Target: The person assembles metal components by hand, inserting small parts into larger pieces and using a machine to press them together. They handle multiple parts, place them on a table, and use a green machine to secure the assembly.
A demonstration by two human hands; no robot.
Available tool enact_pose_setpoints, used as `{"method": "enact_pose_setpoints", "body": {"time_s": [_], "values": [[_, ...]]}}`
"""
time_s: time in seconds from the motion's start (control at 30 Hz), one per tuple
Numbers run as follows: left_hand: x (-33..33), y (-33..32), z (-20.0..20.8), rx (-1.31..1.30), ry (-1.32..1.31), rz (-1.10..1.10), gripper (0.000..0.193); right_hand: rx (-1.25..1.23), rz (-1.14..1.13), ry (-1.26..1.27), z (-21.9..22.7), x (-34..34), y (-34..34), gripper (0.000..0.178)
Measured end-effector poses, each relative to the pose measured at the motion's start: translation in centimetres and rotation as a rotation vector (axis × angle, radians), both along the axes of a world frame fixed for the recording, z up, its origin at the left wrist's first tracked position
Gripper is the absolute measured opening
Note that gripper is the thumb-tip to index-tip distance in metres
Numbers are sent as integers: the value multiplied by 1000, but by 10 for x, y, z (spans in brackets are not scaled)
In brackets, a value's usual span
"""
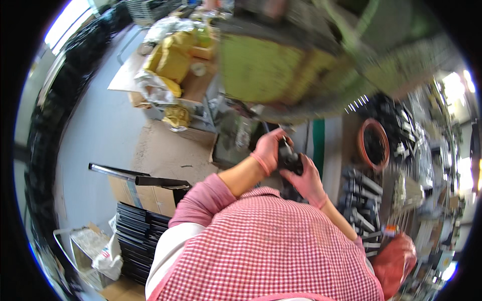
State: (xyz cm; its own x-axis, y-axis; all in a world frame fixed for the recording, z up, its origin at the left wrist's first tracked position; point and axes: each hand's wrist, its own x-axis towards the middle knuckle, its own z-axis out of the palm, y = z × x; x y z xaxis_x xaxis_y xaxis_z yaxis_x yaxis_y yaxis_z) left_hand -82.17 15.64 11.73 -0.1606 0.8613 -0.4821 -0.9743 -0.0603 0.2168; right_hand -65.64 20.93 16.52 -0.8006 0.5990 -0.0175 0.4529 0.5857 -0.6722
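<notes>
Both my hands wear pink gloves and meet in front of my checked apron, below the large green machine [271,70]. Between them is a small black part [290,159] with a rounded, shiny middle; its exact kind is not clear. My left hand [267,149] closes on its upper left side. From the lower right, my right hand [308,181] grips the same part with thumb and fingers. Some of the fingertips are hidden behind it or blurred.
A table with yellow bags [173,57] stands at the far left. Black flat pieces [138,236] are stacked near left, beside a white crate [83,246]. To the right are a reddish round tub [360,143], many grey metal parts [362,188] and a red bag [396,261].
</notes>
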Motion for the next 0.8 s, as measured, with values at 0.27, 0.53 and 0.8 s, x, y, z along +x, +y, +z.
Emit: {"method": "enact_pose_setpoints", "body": {"time_s": [0.27,0.53,0.8], "values": [[7,-39,-26,3,318,268,26,-345,91,6,-6,-25,-16,43],[-36,-131,-43,-106,594,587,23,-913,82,51,13,-98,-23,48],[-108,-102,-19,73,557,290,31,-1057,64,-24,-4,-116,-37,48]]}}
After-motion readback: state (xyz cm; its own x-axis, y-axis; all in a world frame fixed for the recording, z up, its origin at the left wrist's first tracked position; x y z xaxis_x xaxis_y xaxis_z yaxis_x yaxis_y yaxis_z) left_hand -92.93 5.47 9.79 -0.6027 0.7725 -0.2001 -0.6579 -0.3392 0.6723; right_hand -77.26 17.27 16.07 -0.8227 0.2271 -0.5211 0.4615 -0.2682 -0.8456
